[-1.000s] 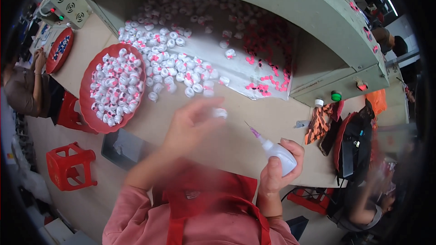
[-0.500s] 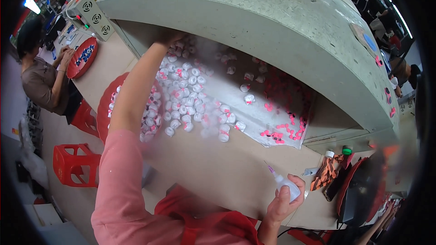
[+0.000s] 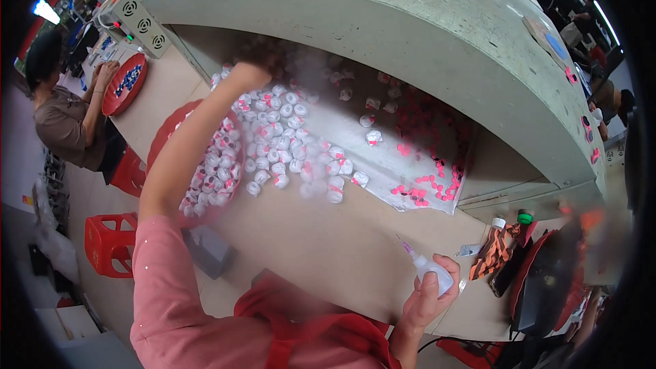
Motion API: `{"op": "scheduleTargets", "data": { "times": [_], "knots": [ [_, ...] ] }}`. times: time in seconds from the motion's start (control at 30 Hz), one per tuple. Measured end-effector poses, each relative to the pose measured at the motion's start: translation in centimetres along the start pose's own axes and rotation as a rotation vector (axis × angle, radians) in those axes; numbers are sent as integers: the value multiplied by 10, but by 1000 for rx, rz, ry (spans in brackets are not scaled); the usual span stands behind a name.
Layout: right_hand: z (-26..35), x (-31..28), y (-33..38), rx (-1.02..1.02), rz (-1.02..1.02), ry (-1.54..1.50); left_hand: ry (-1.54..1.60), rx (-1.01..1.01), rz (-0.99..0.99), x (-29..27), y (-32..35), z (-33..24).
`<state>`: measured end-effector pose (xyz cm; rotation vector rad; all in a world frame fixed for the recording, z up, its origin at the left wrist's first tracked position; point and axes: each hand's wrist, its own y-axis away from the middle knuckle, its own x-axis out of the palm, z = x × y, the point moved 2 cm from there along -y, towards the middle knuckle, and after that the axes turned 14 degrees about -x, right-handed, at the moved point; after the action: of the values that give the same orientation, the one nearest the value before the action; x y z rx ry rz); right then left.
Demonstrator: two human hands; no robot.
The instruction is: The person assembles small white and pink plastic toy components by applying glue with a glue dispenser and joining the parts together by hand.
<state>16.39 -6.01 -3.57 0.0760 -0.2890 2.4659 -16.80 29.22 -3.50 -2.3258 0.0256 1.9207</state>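
the big grey hood shelters a sloping tray, likely so the heap of small white and pink pieces stays within reach. the left hand, blurred, reaches deep among them; its grip cannot be told. the right hand is closed around a small white squeeze bottle, pink nozzle up, at the table's near edge.

White-and-pink caps fill a red tray; pink sleeve, red stool, grey-green hood.
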Motion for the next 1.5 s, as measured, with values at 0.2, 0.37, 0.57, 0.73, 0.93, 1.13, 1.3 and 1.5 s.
{"op": "scheduleTargets", "data": {
  "times": [0.2,0.37,0.57,0.73,0.93,1.13,1.3,1.5],
  "knots": [
    [2,-1,16,-171,139,-23,80,46,-436,-29,65,-25],
    [14,-3,15,-127,57,-68,1596,-319,641,-29,222,-123],
    [22,5,16,-222,58,-6,2509,-576,1122,13,275,-164],
    [27,6,19,-239,142,-35,2246,-432,915,8,283,-169],
    [27,0,27,-270,119,4,1214,-24,608,-19,273,-145],
    [30,23,19,-137,101,-76,561,177,69,-39,246,-103],
    [18,24,9,-106,49,-31,93,10,-306,-38,163,-38],
    [14,26,9,-138,118,-65,-266,-530,-18,-51,66,40]
  ]
}}
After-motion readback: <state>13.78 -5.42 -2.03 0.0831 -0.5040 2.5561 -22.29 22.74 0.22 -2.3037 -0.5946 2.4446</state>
